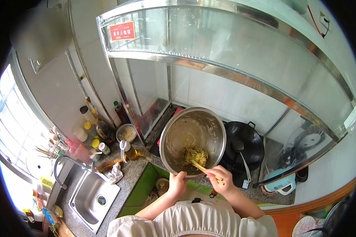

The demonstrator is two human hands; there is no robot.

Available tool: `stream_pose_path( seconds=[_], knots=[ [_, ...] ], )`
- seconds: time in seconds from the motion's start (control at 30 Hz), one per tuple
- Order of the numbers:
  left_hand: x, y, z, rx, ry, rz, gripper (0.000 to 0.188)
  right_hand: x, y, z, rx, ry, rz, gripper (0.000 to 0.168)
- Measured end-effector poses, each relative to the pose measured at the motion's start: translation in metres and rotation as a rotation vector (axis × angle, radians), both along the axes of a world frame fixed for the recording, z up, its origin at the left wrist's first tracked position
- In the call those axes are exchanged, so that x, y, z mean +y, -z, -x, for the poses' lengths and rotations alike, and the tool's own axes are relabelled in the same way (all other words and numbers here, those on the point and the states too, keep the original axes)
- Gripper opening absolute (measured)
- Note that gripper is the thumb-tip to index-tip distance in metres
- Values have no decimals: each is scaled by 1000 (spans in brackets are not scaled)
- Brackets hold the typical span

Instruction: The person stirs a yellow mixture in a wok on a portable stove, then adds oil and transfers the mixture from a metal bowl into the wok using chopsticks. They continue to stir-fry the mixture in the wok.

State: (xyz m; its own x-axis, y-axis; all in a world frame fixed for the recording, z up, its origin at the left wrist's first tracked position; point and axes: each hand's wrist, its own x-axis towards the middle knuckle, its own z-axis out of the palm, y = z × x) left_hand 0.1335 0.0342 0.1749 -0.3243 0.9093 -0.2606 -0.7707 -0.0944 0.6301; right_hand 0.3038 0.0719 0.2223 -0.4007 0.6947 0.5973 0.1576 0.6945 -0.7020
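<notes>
My left hand (178, 182) grips the near rim of a large stainless steel mixing bowl (192, 124), which is tilted so that its inside faces me. A clump of greenish-yellow mixture (197, 155) lies low in the bowl, and smears coat the wall. In my right hand (221, 179) is a pair of wooden chopsticks (199, 166), with the tips in the mixture. To the bowl's right sits a black wok (249, 139) on the stove, with a metal spatula (244, 160) resting in it.
A steel sink (89, 204) with a curved faucet (57, 169) is at left. Sauce bottles (102, 130), an oil pitcher (132, 153) and a small bowl of pale powder or paste (127, 132) line the counter. A metal-framed glass screen (195, 63) surrounds the stove. A light-blue appliance (280, 182) stands right.
</notes>
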Motion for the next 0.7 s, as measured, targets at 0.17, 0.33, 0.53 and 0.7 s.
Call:
stream_pose_path(
  seconds=[0.17, 0.33, 0.53, 0.7],
  knots=[
    [-4, 25, 3, 158, 84, -19, 40, 6, 21, 19, -100, 61, 76, 13],
    [-6, 18, -10, 111, 18, -10, 46, 16, 11, 10, -180, 131, -24, 9],
    [-2, 16, -4, 134, -28, 35, 41, -9, 15, 11, -132, -16, 15, 19],
    [-7, 22, 2, 122, 78, 40, 52, 12, 25, -10, 33, -13, 129, 9]
  ],
)
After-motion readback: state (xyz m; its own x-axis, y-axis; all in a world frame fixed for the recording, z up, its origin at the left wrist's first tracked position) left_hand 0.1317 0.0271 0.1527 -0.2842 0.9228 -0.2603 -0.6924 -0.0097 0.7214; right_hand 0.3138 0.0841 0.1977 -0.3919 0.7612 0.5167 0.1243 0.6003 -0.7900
